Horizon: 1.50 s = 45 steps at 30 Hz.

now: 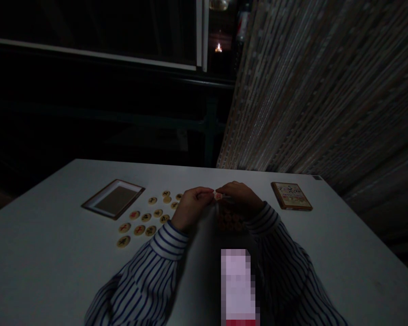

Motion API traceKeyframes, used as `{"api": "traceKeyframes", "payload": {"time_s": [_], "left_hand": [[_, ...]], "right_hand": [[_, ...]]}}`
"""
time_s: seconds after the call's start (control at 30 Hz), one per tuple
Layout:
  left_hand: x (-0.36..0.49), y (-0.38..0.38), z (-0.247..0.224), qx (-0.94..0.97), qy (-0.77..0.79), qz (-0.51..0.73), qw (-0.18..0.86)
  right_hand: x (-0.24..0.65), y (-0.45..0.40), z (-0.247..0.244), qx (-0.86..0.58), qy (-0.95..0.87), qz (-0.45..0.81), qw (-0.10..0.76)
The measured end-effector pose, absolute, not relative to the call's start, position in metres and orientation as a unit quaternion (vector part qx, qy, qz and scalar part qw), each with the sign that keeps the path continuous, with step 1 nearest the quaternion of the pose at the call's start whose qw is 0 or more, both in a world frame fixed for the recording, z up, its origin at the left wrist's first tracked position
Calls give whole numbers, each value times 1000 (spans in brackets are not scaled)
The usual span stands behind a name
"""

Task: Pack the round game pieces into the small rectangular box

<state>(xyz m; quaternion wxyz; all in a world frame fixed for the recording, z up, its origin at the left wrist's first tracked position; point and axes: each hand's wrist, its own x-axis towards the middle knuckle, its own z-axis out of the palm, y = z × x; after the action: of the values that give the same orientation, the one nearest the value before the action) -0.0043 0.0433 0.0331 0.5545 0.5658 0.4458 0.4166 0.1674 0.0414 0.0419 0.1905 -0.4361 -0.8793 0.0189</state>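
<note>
Nearest the camera, two blue-and-white striped sleeves (139, 280) reach up across the white table (47, 258), and between them sits a pixelated patch (238, 285) whose content cannot be made out. From the sleeves, the left hand (192, 206) and right hand (240, 198) meet over the middle of the table, fingertips nearly touching. Between those fingertips is a small round piece with a red character (218, 196), pinched narrowly from both sides; the right thumb is too dark to make out. Just below the right hand, in its shadow, a cluster of reddish-marked pieces (229, 220) lies packed close together on the table. Left of the left hand, pale loose discs (146, 217) are scattered, some bearing red characters and others black ones. Beyond them, near the far left, lies a shallow framed tray (114, 200). Well apart to the right is a flat box (291, 196) with a printed face. Behind the table, a strand curtain (292, 81) hangs on the right, beside a small bright glow (218, 47) in the dark.
</note>
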Motion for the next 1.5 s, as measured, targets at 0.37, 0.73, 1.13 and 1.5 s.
{"api": "traceKeyframes", "payload": {"time_s": [0.37,0.73,1.13,1.5], "left_hand": [[-22,53,21,711,515,326,352],[-22,50,22,799,527,218,193],[-22,51,22,807,519,209,189],[-23,49,23,812,514,204,188]], "right_hand": [[170,53,34,-517,-856,15,-18],[159,54,13,-541,-837,-6,-80],[157,55,5,-527,-845,-9,-94],[159,56,6,-525,-843,12,-114]]}}
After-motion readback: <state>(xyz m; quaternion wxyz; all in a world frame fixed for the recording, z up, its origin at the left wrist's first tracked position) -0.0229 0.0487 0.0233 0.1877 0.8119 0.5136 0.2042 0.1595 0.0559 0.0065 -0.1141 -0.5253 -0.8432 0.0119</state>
